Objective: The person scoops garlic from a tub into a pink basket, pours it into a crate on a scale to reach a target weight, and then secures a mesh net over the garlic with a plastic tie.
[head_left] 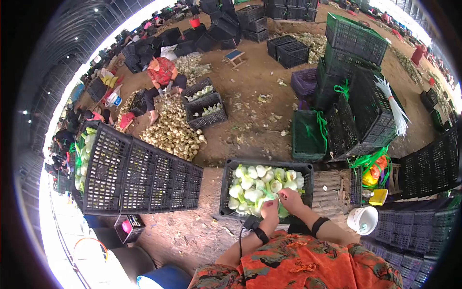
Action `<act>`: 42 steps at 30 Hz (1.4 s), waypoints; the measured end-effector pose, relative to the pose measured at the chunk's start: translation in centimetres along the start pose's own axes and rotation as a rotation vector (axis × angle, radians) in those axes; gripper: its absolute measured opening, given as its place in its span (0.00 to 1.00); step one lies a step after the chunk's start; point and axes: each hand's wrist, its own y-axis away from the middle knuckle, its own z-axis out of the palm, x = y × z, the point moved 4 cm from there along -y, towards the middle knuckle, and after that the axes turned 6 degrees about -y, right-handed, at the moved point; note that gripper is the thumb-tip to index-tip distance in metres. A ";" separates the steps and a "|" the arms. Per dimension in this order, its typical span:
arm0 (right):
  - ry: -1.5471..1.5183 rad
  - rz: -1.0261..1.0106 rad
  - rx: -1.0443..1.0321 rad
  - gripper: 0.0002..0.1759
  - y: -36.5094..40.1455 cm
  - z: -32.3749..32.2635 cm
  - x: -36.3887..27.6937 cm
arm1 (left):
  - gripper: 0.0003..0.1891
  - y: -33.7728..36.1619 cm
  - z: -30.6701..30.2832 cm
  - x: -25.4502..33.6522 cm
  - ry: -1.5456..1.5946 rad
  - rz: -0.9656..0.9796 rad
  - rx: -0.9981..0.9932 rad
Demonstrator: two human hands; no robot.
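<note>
A black plastic crate (313, 185) full of pale round bulbs (252, 194) with green stems stands right in front of me. Over its near edge my left hand (270, 210) is closed, fingers pinched together. Beside it, a little higher and to the right, my right hand (291, 201) is closed in the same way. Between and just below the two hands shows a thin, light green strip (283, 211), which looks like plastic and runs over the bulbs. The fingertips partly hide it.
Tall stacked black crates (144, 168) stand at left, with green and black crates (353, 72) at right. A bundle of white strips (392, 103) hangs there, above a white bucket (363, 220). Ahead, a seated person (162, 72) works by a bulb heap (173, 132) and two part-filled crates (208, 113).
</note>
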 end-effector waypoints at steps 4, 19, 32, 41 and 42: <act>-0.049 -0.127 0.233 0.10 0.3 0.5 -0.6 | 0.13 1.5 -0.4 3.1 -0.228 0.369 0.018; -0.240 0.297 0.124 0.07 0.8 0.6 3.4 | 0.14 -0.7 -0.5 2.8 -0.353 0.475 -0.250; 0.292 0.218 0.129 0.09 0.4 0.5 9.0 | 0.10 -0.9 -3.7 5.3 -0.651 0.707 -0.020; 0.195 0.541 0.314 0.26 2.9 -7.7 14.7 | 0.24 -12.5 -14.2 11.2 -0.738 0.570 0.484; -0.014 0.750 0.120 0.26 3.2 -6.2 15.1 | 0.24 -12.8 -14.4 11.9 -0.740 0.555 0.499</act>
